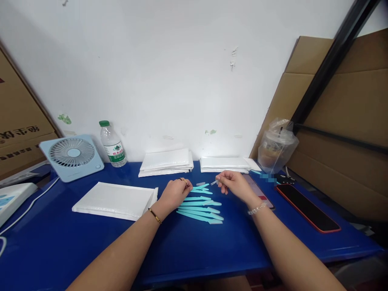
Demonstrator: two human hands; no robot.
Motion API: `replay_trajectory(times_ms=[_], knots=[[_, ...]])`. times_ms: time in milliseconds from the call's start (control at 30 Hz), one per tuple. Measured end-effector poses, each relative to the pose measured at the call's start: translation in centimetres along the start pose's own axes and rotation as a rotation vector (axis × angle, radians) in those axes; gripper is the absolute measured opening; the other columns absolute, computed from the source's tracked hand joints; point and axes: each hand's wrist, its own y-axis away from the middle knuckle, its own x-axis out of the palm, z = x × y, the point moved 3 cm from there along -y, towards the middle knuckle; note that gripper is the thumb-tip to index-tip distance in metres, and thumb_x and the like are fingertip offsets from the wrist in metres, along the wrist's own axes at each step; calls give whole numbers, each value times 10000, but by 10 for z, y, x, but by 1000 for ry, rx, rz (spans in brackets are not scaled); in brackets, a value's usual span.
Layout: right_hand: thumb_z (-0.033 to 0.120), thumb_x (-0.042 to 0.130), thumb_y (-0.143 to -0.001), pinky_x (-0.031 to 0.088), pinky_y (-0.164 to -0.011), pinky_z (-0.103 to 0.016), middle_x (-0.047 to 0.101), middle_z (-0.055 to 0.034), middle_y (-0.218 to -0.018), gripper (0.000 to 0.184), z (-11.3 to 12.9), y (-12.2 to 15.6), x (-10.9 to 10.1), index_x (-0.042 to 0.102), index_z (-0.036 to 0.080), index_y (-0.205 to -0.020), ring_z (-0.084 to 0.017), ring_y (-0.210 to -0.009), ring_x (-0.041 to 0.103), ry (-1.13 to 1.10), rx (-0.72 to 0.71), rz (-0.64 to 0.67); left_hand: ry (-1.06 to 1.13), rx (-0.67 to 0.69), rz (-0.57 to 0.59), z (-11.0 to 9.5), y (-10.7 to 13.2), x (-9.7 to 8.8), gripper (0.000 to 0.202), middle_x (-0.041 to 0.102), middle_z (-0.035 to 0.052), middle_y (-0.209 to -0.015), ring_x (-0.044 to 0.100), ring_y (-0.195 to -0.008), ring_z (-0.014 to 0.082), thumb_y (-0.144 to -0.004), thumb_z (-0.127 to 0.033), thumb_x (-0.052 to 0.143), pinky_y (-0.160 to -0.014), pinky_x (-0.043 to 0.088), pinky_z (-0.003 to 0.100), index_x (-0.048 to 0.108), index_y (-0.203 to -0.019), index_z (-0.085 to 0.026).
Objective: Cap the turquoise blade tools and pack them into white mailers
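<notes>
Razors point(200, 209) look light, stiff, slick: hold their handles point(195, 198). Fingers of your right hand point(233, 184) pinch a clear piece point(214, 183); for your left hand point(176, 193), I can't tell.

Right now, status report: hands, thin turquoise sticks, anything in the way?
Left hand at thin turquoise sticks, grip unclear. Right hand pinching small translucent piece. Left hand partly hiding sticks; flat pale-screened phone beside right hand.

I am remotely viewing a blue table point(182, 252) carrying turquoise razors point(198, 209); an envelope point(112, 201) is lying to their left, envelope stacks point(165, 161) are resting behind, a fan point(72, 158) and bottle point(113, 144) are standing back left, phones point(307, 207) and a cup point(276, 144) are sitting right.
</notes>
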Motion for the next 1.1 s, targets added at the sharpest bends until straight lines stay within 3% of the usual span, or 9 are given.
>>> replay_trajectory(times_ms=[200,800,900,1033,1100], knots=[[500,622,-750,412,-364,-183,600,11,-553,359,-5,-2,5,524,158,-699,-80,-391,534,-71,34,-22,31,20,-8,-2,0,-1,221,646,0,-856,583,-818,159,-893,-303,411,-702,400,252,607,-836,-219],[476,636,-743,425,-381,-188,614,2,-582,343,-7,0,27,511,160,-697,-90,-426,554,-216,138,90,-82,112,-79,-17,3,1,221,645,16,-887,583,-866,168,-915,-271,390,-734,364,296,595,-872,-202],[473,539,-809,411,-396,-205,634,-18,-637,318,-8,-3,18,529,164,-739,-93,-425,539,-60,90,57,-73,71,-36,-11,1,3,218,647,14,-884,586,-862,171,-910,-288,402,-738,377,293,607,-894,-213],[334,483,-838,439,-543,-250,651,-36,-682,217,-7,-6,-18,602,170,-763,-125,-532,555,477,-49,-206,-45,26,-34,-1,1,-1,195,621,22,-1005,566,-943,183,-850,-320,512,-780,396,281,611,-997,-240],[219,510,-797,447,-655,-272,666,-45,-778,137,-11,-7,-30,641,178,-805,-157,-675,587,681,-93,-218,-37,63,6,0,1,-3,184,617,16,-1012,565,-945,183,-810,-337,564,-769,396,269,631,-955,-246]])
